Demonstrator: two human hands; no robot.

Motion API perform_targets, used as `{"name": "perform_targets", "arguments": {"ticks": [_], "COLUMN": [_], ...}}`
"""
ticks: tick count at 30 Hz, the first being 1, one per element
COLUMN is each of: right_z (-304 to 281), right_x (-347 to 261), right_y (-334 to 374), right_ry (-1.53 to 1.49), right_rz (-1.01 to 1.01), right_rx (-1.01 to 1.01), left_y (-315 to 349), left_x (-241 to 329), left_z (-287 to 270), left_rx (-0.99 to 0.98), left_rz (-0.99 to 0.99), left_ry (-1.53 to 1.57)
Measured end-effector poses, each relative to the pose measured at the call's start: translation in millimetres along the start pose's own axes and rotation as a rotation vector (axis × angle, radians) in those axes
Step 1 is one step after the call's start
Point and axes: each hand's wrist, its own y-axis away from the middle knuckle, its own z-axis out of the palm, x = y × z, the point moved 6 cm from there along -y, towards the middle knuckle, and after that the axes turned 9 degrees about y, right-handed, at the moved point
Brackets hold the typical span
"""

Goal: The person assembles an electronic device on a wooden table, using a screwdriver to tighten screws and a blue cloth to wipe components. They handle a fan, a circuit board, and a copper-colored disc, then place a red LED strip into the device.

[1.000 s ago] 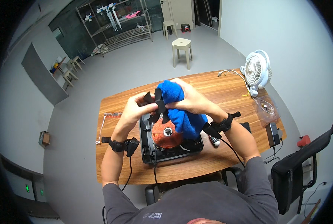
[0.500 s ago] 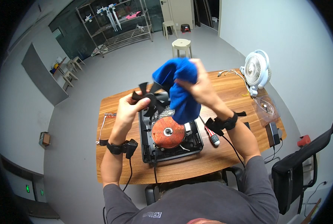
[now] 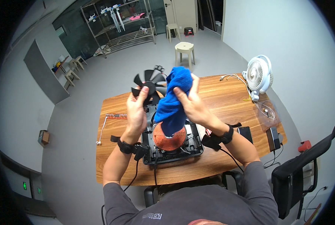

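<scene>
My left hand (image 3: 138,108) pinches a black fan blade wheel (image 3: 149,87) by its hub, thumb on the front. Just to its right, my right hand (image 3: 193,106) is closed on a bunched blue cloth (image 3: 174,99), whose lower end hangs down. Beneath both hands an opened appliance base (image 3: 175,160), black and shallow like an induction cooker's, lies on the wooden table. Inside it sits a round copper-coloured coil (image 3: 169,139); the cloth covers the coil's upper part. A black strap with a small module circles each wrist.
A red circuit strip (image 3: 116,116) with a white cable lies at the table's left. Toward the right are a dark phone-like slab (image 3: 245,134), a black power adapter (image 3: 273,138), a clear plastic bag (image 3: 267,113) and a white desk fan (image 3: 258,75). A black chair (image 3: 293,176) stands beside the table.
The fan wheel has moved up slightly and turned more face-on. My right hand and the cloth have come lower and left, with the cloth's end now over the coil.
</scene>
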Motion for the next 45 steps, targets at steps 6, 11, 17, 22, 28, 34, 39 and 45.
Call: {"name": "perform_targets", "arguments": {"ticks": [6, 11, 17, 22, 28, 34, 39, 45], "right_z": [11, 6, 3, -9, -23, -36, -7, 7], "right_x": [11, 30, 30, 30, 19, 35, 30, 38], "right_y": [-8, -11, -8, -15, -14, -15, -6, -6], "right_ry": [-0.211, -0.221, -0.166, 0.009, 0.231, 0.066, -0.052, -0.007], "right_rz": [-0.066, -0.039, -0.065, -0.059, -0.065, 0.034, -0.029, -0.034], "right_rx": [-0.106, -0.046, -0.052, -0.139, -0.318, -0.307, -0.207, -0.141], "left_y": [18, 21, 24, 22, 23, 12, 18, 24], "left_x": [-18, -25, -20, -23, -17, -15, -26, -33], "left_z": [22, 20, 20, 21, 19, 2, 12, 7], "left_rx": [-0.06, -0.104, -0.095, -0.111, -0.115, -0.109, -0.054, -0.024], "left_rz": [-0.057, 0.013, 0.067, 0.005, -0.046, -0.032, 0.008, 0.005], "left_ry": [0.111, -0.043, -0.174, -0.192, -0.277, -0.29, -0.182, -0.148]}}
